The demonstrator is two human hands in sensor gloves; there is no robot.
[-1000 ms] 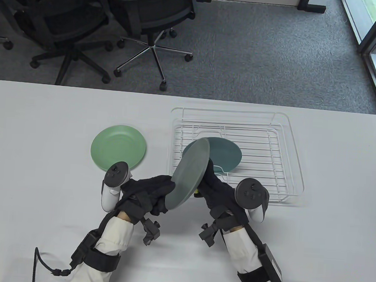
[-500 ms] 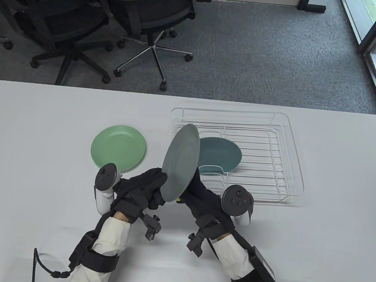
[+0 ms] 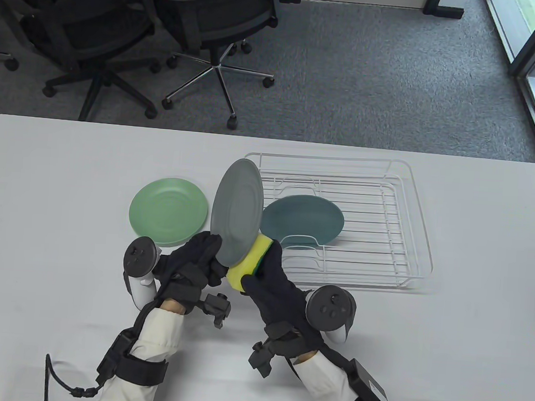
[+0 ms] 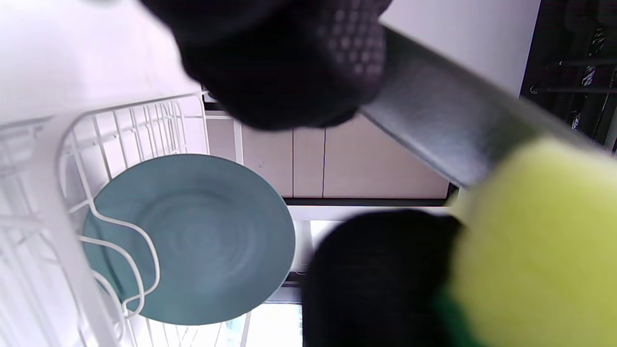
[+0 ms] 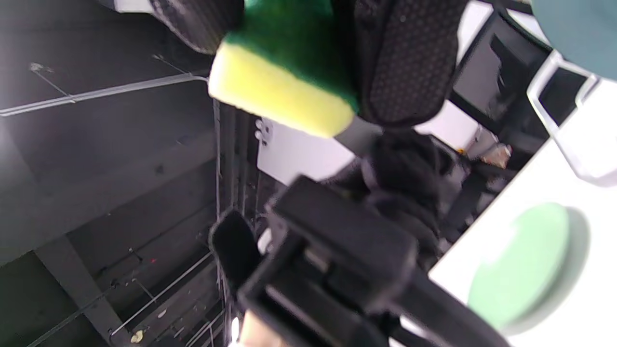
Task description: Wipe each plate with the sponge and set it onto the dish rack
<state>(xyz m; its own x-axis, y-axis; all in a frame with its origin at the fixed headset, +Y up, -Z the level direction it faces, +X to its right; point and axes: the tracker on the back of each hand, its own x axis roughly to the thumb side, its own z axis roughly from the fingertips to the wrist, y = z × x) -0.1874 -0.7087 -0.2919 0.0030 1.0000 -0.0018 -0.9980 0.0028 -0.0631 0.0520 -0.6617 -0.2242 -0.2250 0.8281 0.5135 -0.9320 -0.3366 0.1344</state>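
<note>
The grey plate (image 3: pixel 237 212) is held nearly on edge above the tabletop (image 3: pixel 62 250), just left of the dish rack (image 3: pixel 419 229) and right of the light green plate (image 3: pixel 168 210). The left hand (image 3: pixel 190 261) pinches its near rim, the grip curled round the edge. The right hand (image 3: pixel 271 278) holds the sponge (image 3: pixel 249 263), fingers curled round it, yellow face pressed against the plate's right-hand side near the lower rim; in the right wrist view the green scouring layer sits against the fingers.

Step in hand, as judged: wiping the second plate. One teal plate (image 3: pixel 302 221) already lies in the rack; the light green plate lies flat on the tabletop and appears not yet handled.

Next move, as judged: sweep the sponge across the plate face while the left hand steadies the rim, then carry the plate right, over the rack's left wall, and set it down.

Edges and clearance:
- The rack's raised left wire wall stands just beside the plate; lift clear before crossing.
- The teal plate fills the left-centre of the rack floor, leaning on the wire divider. Open grid remains to its right and on the far side.
- The light green plate lies close on the left; avoid swinging the held plate that way.
- The near tabletop has open room for both forearms.
</note>
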